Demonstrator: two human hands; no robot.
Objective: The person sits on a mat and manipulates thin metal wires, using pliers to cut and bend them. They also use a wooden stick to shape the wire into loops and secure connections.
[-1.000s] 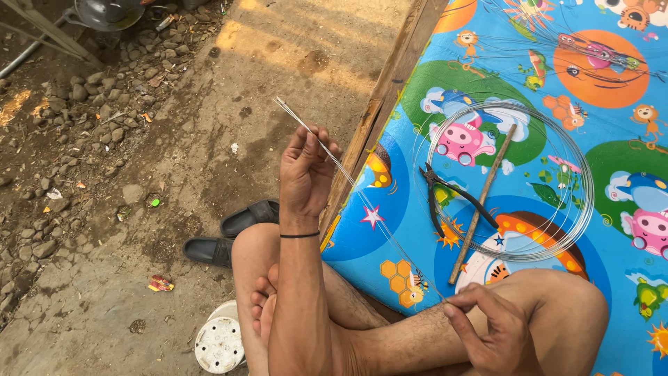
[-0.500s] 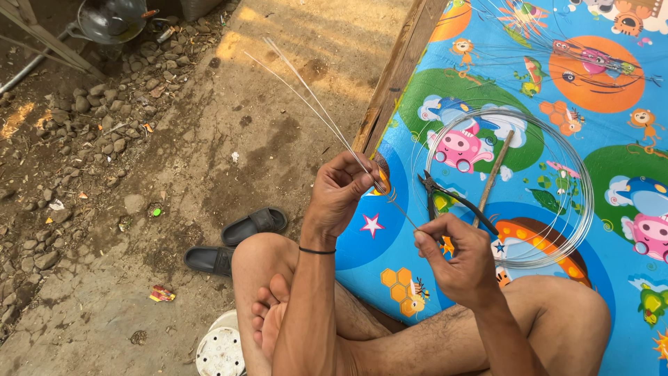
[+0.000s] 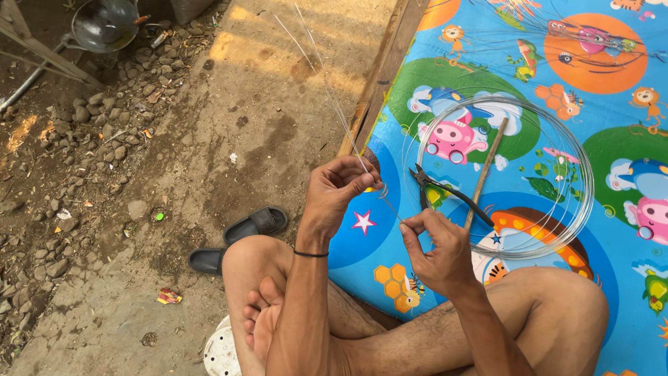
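Free room: bare mat [image 3: 487, 56] betw. the hands and the far pictures; open dirt ground [image 3: 229, 125] past the wooden edge board [image 3: 386, 66].

Obstacles: wire coil [image 3: 588, 202] w/ pliers [image 3: 445, 191] and stick [image 3: 487, 167] lying inside it, just beyond right hand [image 3: 435, 247]; thin wires [image 3: 334, 104] slanting up from left hand [image 3: 341, 191]; sandals [image 3: 240, 237] by the knee; stones [image 3: 90, 132] further left.

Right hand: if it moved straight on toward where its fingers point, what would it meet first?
The right hand points up-left along the thin wire it pinches. It would probably meet the left hand first; they look close, though depth is unclear.
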